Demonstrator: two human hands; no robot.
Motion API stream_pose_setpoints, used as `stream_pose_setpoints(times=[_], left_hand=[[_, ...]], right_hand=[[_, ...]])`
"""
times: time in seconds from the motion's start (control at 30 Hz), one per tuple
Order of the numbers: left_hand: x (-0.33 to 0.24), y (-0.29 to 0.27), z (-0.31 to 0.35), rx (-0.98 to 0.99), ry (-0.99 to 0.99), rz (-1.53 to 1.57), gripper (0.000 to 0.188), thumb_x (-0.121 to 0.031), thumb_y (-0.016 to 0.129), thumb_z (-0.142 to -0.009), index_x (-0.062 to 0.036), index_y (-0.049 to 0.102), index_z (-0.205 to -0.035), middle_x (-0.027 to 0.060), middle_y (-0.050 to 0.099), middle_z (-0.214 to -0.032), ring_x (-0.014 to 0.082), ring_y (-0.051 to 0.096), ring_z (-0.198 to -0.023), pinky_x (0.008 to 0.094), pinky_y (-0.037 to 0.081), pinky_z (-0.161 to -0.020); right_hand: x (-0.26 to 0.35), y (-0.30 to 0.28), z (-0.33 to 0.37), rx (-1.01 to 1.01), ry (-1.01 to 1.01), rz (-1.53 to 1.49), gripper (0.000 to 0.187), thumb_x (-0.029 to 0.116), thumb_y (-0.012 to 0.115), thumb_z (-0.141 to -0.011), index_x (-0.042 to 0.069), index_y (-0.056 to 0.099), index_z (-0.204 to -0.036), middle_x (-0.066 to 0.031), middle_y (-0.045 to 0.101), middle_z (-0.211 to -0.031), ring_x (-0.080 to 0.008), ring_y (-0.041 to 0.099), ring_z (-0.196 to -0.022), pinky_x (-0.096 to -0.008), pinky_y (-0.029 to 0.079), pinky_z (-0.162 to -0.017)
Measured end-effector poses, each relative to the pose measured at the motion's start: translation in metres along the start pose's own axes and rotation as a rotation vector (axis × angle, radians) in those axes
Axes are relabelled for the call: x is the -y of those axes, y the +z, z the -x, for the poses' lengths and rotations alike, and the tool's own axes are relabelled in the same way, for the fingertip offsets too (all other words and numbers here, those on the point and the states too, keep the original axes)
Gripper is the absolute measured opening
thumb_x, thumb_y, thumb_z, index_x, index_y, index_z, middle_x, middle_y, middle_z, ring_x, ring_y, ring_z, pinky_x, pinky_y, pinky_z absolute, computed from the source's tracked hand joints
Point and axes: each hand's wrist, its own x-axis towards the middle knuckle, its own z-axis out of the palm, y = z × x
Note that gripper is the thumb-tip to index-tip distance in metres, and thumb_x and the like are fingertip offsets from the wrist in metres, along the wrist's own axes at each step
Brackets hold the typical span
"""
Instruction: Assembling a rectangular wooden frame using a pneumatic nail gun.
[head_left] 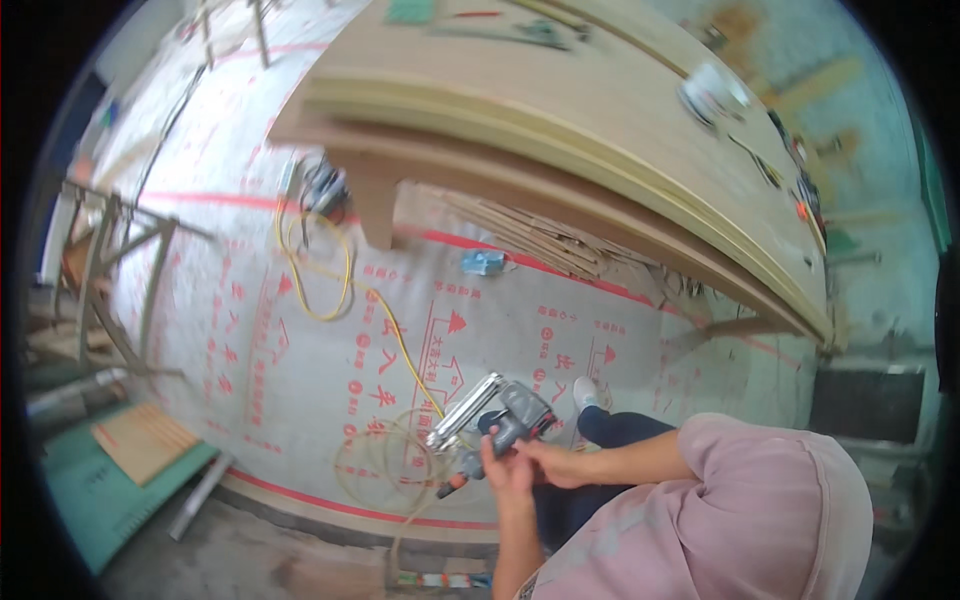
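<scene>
In front of my body a dark grey nail gun [524, 408] with a long silver magazine [465, 412] is held above the floor. My left hand [508, 472] is closed around its handle area, fingers pointing up toward the gun's body. Close beside it, my right hand [556, 464] is bent in against the handle and the left hand; its fingers are partly hidden and look closed. An air hose coupling [455, 486] with an orange part sticks out at the handle's lower end. A thin pale hose [385, 470] loops near it.
A long wooden workbench [620, 110] crosses ahead, with boards along its near edge and a white roll [712, 92] on top. Stacked wood strips [545, 235] lie beneath. A yellow hose [400, 345] trails over the printed floor sheet. Sawhorse-like frames [125, 250] stand left.
</scene>
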Motion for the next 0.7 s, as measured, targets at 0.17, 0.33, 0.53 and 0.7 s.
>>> stream_pose_setpoints(times=[0.17, 0.33, 0.53, 0.7], left_hand=[[0.106, 0.057, 0.029, 0.141, -0.189, -0.223, 0.039, -0.04, 0.065, -0.101, -0.0105, 0.067, -0.126, 0.0122, 0.066, -0.13, 0.0302, 0.058, -0.125, 0.0478, 0.042, -0.115], [0.236, 0.086, 0.068, 0.165, -0.254, -0.522, 0.046, -0.045, 0.061, -0.102, -0.0076, 0.06, -0.129, 0.0148, 0.062, -0.133, 0.0402, 0.054, -0.13, 0.0547, 0.038, -0.118], [0.389, 0.104, 0.105, 0.062, -0.332, -0.811, 0.051, -0.038, 0.057, -0.103, 0.0, 0.052, -0.136, 0.0175, 0.059, -0.138, 0.0346, 0.053, -0.132, 0.0523, 0.038, -0.118], [0.473, 0.091, 0.141, 0.022, -0.733, -1.032, 0.052, -0.034, 0.058, -0.099, -0.0003, 0.053, -0.139, 0.0166, 0.058, -0.141, 0.0285, 0.05, -0.135, 0.0463, 0.039, -0.115]], right_hand=[[0.051, -0.056, 0.068, -0.194, -0.272, -0.22, 0.039, 0.041, 0.069, -0.101, 0.016, 0.069, -0.132, 0.001, 0.063, -0.116, -0.0139, 0.059, -0.11, -0.0325, 0.049, -0.098], [0.054, -0.151, 0.17, -0.204, -0.45, -0.37, 0.048, 0.046, 0.074, -0.096, 0.01, 0.069, -0.128, -0.0056, 0.067, -0.121, -0.0166, 0.061, -0.112, -0.0341, 0.05, -0.096], [0.051, -0.268, 0.27, -0.253, -0.553, -0.711, 0.044, 0.044, 0.075, -0.094, 0.007, 0.071, -0.118, -0.0069, 0.07, -0.111, -0.0189, 0.065, -0.105, -0.0352, 0.052, -0.092], [0.023, -0.378, 0.306, -0.46, -0.76, -1.247, 0.026, 0.027, 0.07, -0.094, 0.005, 0.068, -0.107, -0.0093, 0.072, -0.099, -0.0237, 0.068, -0.088, -0.0423, 0.056, -0.081]])
